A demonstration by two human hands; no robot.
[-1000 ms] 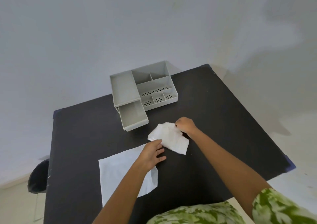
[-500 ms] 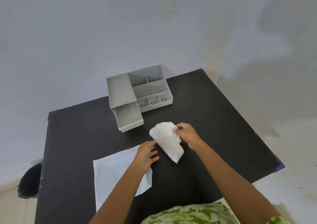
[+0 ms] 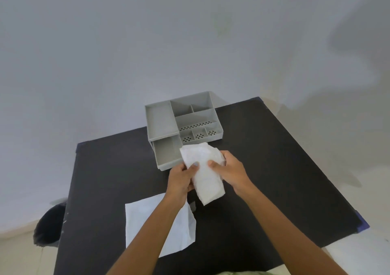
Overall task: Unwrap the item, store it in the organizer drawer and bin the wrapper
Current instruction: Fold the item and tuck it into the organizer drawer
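Note:
A white wrapped bundle (image 3: 205, 173) is lifted above the black table (image 3: 274, 169), just in front of the grey organizer (image 3: 160, 120). My left hand (image 3: 181, 181) grips its left edge and my right hand (image 3: 230, 172) grips its right side, thumbs pressed on top. What is inside the wrapping is hidden. The organizer's drawer (image 3: 166, 154) stands pulled out and looks empty; the bundle's upper end overlaps its right corner in view.
A flat white sheet (image 3: 147, 222) lies on the table under my left forearm. A dark bin (image 3: 48, 226) sits on the floor by the table's left edge. The organizer's top compartments (image 3: 196, 125) hold nothing visible. A plain wall rises behind.
My right hand lifted the bundle off the table and tipped it upright. My left hand left the flat sheet and took hold of the bundle's left edge.

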